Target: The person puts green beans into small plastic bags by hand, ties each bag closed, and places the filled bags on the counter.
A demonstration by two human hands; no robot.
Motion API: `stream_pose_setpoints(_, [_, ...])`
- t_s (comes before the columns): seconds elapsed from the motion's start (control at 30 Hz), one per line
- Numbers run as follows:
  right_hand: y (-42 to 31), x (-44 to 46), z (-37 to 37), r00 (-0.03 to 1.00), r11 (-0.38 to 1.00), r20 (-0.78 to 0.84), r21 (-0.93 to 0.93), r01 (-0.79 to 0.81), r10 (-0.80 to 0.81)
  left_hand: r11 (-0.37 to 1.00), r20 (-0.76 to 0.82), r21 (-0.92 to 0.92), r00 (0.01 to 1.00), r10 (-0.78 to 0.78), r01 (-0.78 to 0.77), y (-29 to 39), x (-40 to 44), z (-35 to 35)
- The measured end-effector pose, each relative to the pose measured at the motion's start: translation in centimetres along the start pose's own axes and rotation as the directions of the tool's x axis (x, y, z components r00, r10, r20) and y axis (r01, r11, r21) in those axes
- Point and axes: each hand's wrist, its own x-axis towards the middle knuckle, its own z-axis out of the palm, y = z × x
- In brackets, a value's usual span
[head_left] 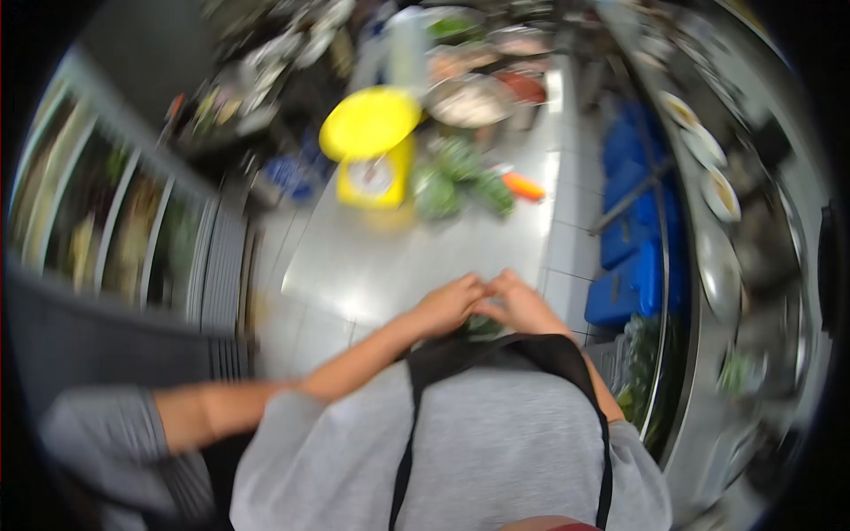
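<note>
My left hand (pixel 453 303) and my right hand (pixel 521 303) meet over the near end of the steel table (pixel 354 274), close to my apron. The fingers of both are closed, with the fingertips together. A dark green thing (pixel 482 327) shows just below them, partly hidden; what the fingers pinch is too small and blurred to tell. Farther up the table lie green vegetables (pixel 456 168) that look bagged, beside an orange object (pixel 523 186). A yellow scale (pixel 372 181) with a yellow pan stands to their left.
Metal bowls of food (pixel 469 101) stand at the table's far end. Blue bins (pixel 627 283) sit under the right counter, which bears plates (pixel 722 195). At left are a glass-front fridge (pixel 106 203) and another person's bent arm (pixel 212 414) in a grey sleeve.
</note>
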Motion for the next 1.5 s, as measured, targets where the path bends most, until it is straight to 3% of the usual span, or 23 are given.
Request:
stream_pose_setpoints(0.2, [-1.0,-0.3,-0.3,0.93,0.955,0.339,-0.204,0.218,-0.14,0.976,-0.249,0.006,0.945,-0.21,0.219,3.4,-3.6,2.1])
stream_pose_setpoints(0.27, [-0.3,0.0,-0.7,0.861,0.82,0.188,-0.262,0.508,-0.473,0.972,-0.323,0.011,0.921,-0.218,0.234,3.9,-4.9,2.7])
stream_pose_setpoints(0.37, [0.6,1.5,-1.8,0.783,0.836,0.321,0.054,0.546,-0.532,0.963,-0.396,-0.008,0.884,-0.249,0.268,5.6,-6.9,3.2])
stream_pose_setpoints(0.4, [0.5,1.8,-1.9,0.796,0.901,0.43,0.281,0.33,-0.426,0.963,-0.406,-0.165,0.875,-0.264,0.213,6.1,-7.6,3.2])
stream_pose_setpoints(0.43, [0.8,2.5,-1.6,0.774,0.893,0.452,0.294,0.339,-0.443,0.939,-0.419,-0.313,0.866,-0.273,0.144,6.5,-8.3,3.1])
stream_pose_setpoints(0.5, [2.0,4.2,-0.6,0.674,0.827,0.668,0.541,-0.15,-0.315,0.928,-0.509,-0.36,0.814,-0.281,0.095,7.3,-9.2,3.3])
stream_pose_setpoints(0.57, [2.8,5.0,3.3,0.574,0.821,0.752,0.525,-0.224,-0.324,0.413,-0.343,-0.906,0.732,-0.588,-0.094,7.7,-9.6,3.5])
stream_pose_setpoints(0.63, [0.8,4.1,7.9,0.71,0.465,0.703,0.642,-0.61,-0.038,0.292,-0.405,-0.915,0.643,-0.651,-0.28,5.4,-9.9,4.3])
stream_pose_setpoints(0.7, [-2.1,4.6,12.0,0.708,0.096,0.651,0.714,-0.694,0.272,0.252,-0.427,-0.86,0.353,-0.833,-0.444,3.6,-11.3,3.9])
stream_pose_setpoints(0.73, [-3.0,4.0,13.2,0.71,0.222,0.702,0.702,-0.677,-0.054,0.187,-0.344,-0.891,0.348,-0.872,-0.413,3.4,-12.8,3.3])
stream_pose_setpoints(0.77, [-3.5,3.5,14.1,0.6,0.324,0.71,0.703,-0.633,-0.368,0.179,-0.331,-0.887,0.316,-0.889,-0.426,2.7,-13.8,3.6])
stream_pose_setpoints(0.8, [-4.3,4.1,14.7,0.572,0.481,0.783,0.61,-0.629,-0.245,0.171,-0.317,-0.881,0.283,-0.905,-0.44,2.0,-14.9,3.9])
stream_pose_setpoints(0.83, [-4.6,4.3,15.1,0.549,0.492,0.805,0.581,-0.649,-0.227,0.148,-0.297,-0.876,0.272,-0.915,-0.459,1.3,-15.3,4.7])
stream_pose_setpoints(0.9, [-6.3,5.7,16.4,0.463,0.698,0.885,0.362,-0.618,-0.05,0.272,-0.315,-0.85,0.023,-0.949,-0.451,-0.1,-16.8,4.9])
stream_pose_setpoints(0.97, [-9.6,5.8,18.0,0.457,0.723,0.89,0.318,-0.613,-0.004,0.257,-0.277,-0.824,-0.035,-0.96,-0.504,-0.7,-18.9,4.8])
stream_pose_setpoints(1.07, [-10.7,5.7,21.4,0.576,0.888,0.795,0.389,-0.245,-0.19,0.405,-0.38,-0.775,-0.155,-0.912,-0.485,-1.5,-22.0,5.0])
stream_pose_setpoints(1.1, [-10.9,5.0,21.8,0.548,0.897,0.819,0.359,-0.258,-0.17,0.385,-0.347,-0.774,-0.172,-0.922,-0.504,-1.3,-22.6,5.8])
stream_pose_setpoints(1.17, [-12.7,4.4,22.3,0.586,0.951,0.749,0.256,0.172,-0.308,0.446,-0.378,-0.764,-0.237,-0.895,-0.467,-0.8,-24.0,6.6])
stream_pose_setpoints(1.2, [-13.1,4.2,23.1,0.567,0.95,0.763,0.257,0.177,-0.312,0.44,-0.362,-0.788,-0.254,-0.897,-0.431,-0.6,-24.7,7.5])
stream_pose_setpoints(1.37, [-13.1,1.9,24.9,0.408,0.889,0.817,0.253,0.381,-0.408,0.564,-0.375,-0.753,-0.483,-0.791,-0.338,0.6,-25.4,11.4])
stream_pose_setpoints(1.43, [-13.6,0.7,25.6,0.366,0.798,0.803,0.209,0.566,-0.47,0.707,-0.574,-0.704,-0.635,-0.517,0.061,0.9,-26.3,12.9])
stream_pose_setpoints(1.47, [-13.9,0.5,25.5,0.327,0.649,0.783,0.124,0.751,-0.529,0.7,-0.557,-0.711,-0.655,-0.51,0.059,1.1,-26.6,13.6])
stream_pose_setpoints(1.5, [-14.5,0.1,25.4,0.303,0.637,0.791,0.137,0.758,-0.531,0.703,-0.578,-0.703,-0.665,-0.473,0.111,1.6,-27.2,13.7])
